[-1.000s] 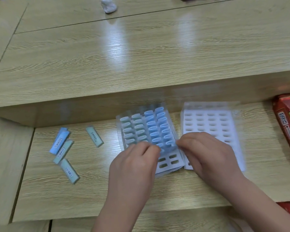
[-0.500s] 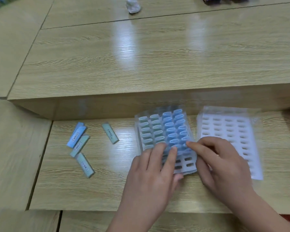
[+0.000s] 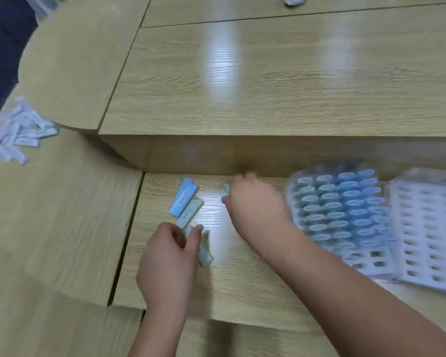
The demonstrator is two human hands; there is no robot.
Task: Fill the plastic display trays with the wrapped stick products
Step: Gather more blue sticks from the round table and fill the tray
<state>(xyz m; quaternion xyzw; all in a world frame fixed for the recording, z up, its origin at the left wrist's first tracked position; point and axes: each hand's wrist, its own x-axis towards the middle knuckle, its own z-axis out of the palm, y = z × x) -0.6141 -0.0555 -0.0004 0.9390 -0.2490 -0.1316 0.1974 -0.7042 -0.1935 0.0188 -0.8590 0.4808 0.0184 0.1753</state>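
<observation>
A clear plastic tray (image 3: 371, 264) on the lower table shelf holds several blue and green wrapped sticks (image 3: 340, 210); its nearest rows are open slots. To its right lies a second tray (image 3: 428, 228) with no sticks in it. Left of the trays, loose sticks lie on the wood: a blue pair (image 3: 184, 197) and a green one (image 3: 189, 215). My left hand (image 3: 170, 253) pinches another green stick (image 3: 205, 255) between thumb and fingers. My right hand (image 3: 255, 202) is curled over a further green stick (image 3: 226, 189), only whose end shows. Both hands are blurred.
A pile of several more wrapped sticks (image 3: 18, 130) lies on the far left table section. The raised table step (image 3: 242, 155) runs just behind the trays and loose sticks. A white crumpled thing (image 3: 294, 0) sits at the far top edge.
Both hands left the filled tray and moved left to the loose sticks. The view swung left, bringing the stick pile into sight.
</observation>
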